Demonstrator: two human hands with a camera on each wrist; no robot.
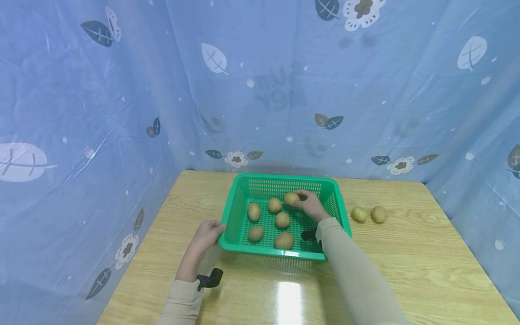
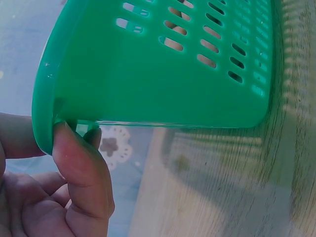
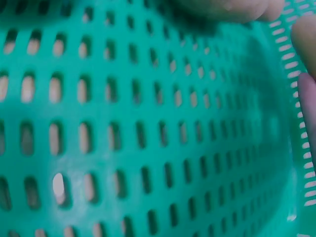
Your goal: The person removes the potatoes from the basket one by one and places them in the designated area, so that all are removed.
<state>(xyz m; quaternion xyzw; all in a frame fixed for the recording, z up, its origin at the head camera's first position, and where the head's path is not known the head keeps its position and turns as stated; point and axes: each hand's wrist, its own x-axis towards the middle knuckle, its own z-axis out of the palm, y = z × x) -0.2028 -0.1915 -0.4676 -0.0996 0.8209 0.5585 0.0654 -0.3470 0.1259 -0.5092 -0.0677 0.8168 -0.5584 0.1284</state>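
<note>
A green slotted plastic basket [image 1: 260, 251] stands on the wooden table. My left hand [image 1: 207, 234] grips its rim at the near left corner; in the left wrist view the thumb [image 2: 84, 173] and fingers pinch the rim from both sides. Inside the basket my right hand [image 1: 312, 206] holds a potato [image 1: 291, 198] between thumb and fingers, over the far right part of the floor. Other potatoes lie loose around it, among them one in the middle [image 1: 282, 220] and a larger one [image 1: 284, 241] near the front wall. The right wrist view mostly shows the basket's slotted floor [image 3: 123, 113].
To the right of the basket, two potatoes [image 1: 359, 214] lie side by side on the table [image 1: 414, 253]. A blue patterned curtain [image 1: 260, 90] hangs behind the table and along both sides. Black wrist camera mounts [image 1: 210, 278] sit on the arms.
</note>
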